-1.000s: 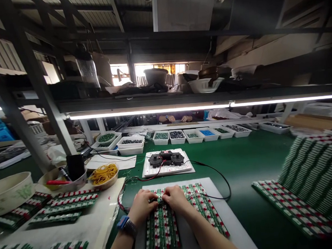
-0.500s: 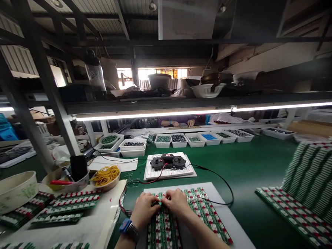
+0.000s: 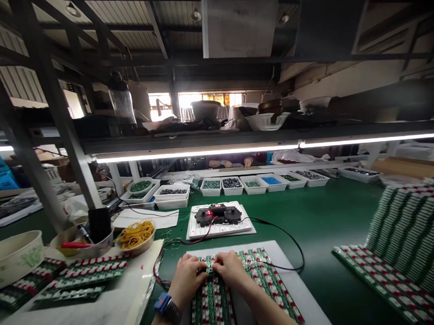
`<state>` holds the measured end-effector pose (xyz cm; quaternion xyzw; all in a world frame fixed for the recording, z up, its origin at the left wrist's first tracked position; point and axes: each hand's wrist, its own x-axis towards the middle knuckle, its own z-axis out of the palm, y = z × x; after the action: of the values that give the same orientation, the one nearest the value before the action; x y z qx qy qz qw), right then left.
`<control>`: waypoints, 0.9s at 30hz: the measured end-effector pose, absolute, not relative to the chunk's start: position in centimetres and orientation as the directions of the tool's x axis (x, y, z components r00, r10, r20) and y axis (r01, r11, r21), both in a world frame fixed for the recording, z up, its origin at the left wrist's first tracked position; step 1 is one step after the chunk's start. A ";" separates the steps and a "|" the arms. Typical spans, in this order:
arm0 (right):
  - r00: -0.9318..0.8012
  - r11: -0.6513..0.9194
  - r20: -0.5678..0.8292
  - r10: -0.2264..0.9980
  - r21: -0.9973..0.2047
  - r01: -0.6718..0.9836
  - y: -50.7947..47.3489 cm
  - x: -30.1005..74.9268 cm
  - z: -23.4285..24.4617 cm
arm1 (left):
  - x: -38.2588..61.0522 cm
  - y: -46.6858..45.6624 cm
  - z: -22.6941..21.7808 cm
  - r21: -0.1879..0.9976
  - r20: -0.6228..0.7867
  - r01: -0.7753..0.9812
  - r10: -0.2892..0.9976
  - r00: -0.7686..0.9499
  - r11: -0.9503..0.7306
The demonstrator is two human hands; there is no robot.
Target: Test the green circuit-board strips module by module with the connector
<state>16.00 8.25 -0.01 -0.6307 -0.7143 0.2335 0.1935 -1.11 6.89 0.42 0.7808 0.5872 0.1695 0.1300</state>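
On the left of the smooth green tabletop [image 3: 314, 210], we see thin red and black wires [image 3: 159, 253] in a loose loop; our left hand [image 3: 188, 279] could snag them if it slides outward. Its fingers curl toward a small dark blocky piece [image 3: 210, 271], and our right hand [image 3: 230, 269] closes in from the other side. Fingertips cover the contact, so we cannot tell which hand grips it. Uneven pressure could tip the piece or skew the long green circuit-board panel with white and red parts [image 3: 213, 308] underneath. That panel lies flat on the pale flat board [image 3: 308, 308], its long axis running away from us, far end just past our fingers. Rightward, a similar green panel [image 3: 276, 285] slants, far end leaning left; the thin black cable [image 3: 301, 255], if tugged, could scrape its parts.
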 end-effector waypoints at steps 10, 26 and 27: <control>-0.153 0.126 0.023 0.988 -0.690 0.713 8.4 16.5 -0.2 | -1.4 6.7 0.8 0.412 0.187 0.848 0.942 0.279 -0.333; -0.314 0.146 -0.111 0.943 -0.710 0.689 7.9 17.4 1.1 | -2.0 6.5 1.8 0.504 0.029 0.788 0.919 0.393 -0.353; -0.315 0.155 -0.109 0.943 -0.695 0.703 7.9 17.4 1.3 | -2.0 6.4 1.8 0.494 0.020 0.797 0.921 0.390 -0.348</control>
<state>17.41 7.87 1.26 -0.5571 -0.7384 0.3351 0.1792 -1.95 6.45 1.81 0.8073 0.5318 0.1492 0.2077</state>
